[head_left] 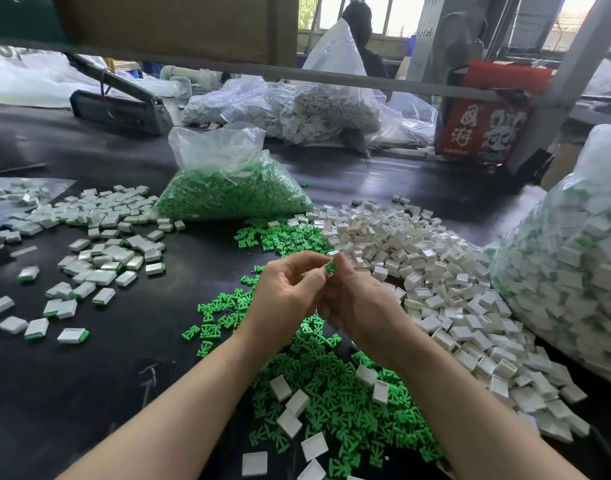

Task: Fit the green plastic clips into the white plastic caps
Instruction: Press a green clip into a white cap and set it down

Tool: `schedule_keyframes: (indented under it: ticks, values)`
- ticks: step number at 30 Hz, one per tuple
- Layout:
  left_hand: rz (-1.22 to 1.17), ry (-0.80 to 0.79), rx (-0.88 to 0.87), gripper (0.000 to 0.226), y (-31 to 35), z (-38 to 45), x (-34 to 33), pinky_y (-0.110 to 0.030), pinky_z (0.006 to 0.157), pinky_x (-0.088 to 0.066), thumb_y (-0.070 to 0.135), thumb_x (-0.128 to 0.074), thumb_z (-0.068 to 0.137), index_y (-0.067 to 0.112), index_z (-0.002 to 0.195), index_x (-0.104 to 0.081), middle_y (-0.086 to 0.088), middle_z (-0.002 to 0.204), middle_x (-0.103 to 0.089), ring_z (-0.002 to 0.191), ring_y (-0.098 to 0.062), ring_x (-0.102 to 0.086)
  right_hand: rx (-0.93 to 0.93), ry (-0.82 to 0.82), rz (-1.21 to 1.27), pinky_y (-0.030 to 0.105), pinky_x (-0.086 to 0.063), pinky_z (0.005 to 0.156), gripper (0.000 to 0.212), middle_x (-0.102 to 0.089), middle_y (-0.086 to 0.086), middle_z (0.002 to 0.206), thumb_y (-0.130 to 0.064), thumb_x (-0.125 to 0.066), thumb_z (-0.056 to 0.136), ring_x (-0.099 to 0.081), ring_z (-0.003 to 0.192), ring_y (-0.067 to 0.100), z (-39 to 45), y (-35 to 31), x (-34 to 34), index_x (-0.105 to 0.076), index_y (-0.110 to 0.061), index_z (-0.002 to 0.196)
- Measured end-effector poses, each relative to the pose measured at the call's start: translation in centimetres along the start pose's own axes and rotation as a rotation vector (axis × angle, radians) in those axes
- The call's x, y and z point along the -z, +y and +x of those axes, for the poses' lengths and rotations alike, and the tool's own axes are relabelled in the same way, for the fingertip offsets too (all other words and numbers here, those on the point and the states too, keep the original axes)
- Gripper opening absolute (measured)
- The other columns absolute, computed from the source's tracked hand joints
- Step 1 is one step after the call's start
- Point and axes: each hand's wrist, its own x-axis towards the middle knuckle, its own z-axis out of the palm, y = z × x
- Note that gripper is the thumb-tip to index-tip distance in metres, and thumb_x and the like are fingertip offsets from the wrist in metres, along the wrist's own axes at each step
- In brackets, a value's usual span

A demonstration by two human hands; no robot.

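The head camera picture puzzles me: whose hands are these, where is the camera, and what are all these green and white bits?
No machine here: a person wears the camera on the head, so you look down along their bare arms. The left hand and right hand meet over a dark table, their fingers pinching one green clip. Loose green clips lie below the hands, empty white caps to the right, and finished caps with green inside to the left. A clear bag of green clips sits behind. A white cap may be hidden in the hands; I cannot tell.
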Motion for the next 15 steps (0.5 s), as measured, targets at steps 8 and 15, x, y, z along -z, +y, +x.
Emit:
schedule_keyframes:
  ticks: [8,15]
  values:
    - [-0.108,0.095,0.078,0.015,-0.4,0.1,-0.6,-0.014,0.037,-0.038,-0.008,-0.051,0.091,-0.015,0.086,-0.063,-0.006,0.047,-0.058,0.033,-0.008,-0.047,0.031,0.037,-0.087,0.017,-0.034,0.040,0.070,-0.057,-0.009,0.057,-0.054,-0.042,0.090,-0.044,0.051,0.006,-0.2,0.3,-0.5,-0.057,0.011,0.111]
    - [-0.128,0.081,0.114,0.025,-0.2,-0.1,-1.1,-0.017,0.039,-0.037,0.010,-0.055,0.081,-0.012,0.086,-0.066,-0.033,0.069,-0.063,0.035,-0.013,-0.048,0.071,0.044,-0.116,0.019,-0.033,0.039,0.069,-0.060,-0.003,0.057,-0.053,-0.047,0.089,-0.044,0.049,0.011,-0.3,0.3,0.0,-0.059,0.013,0.102]
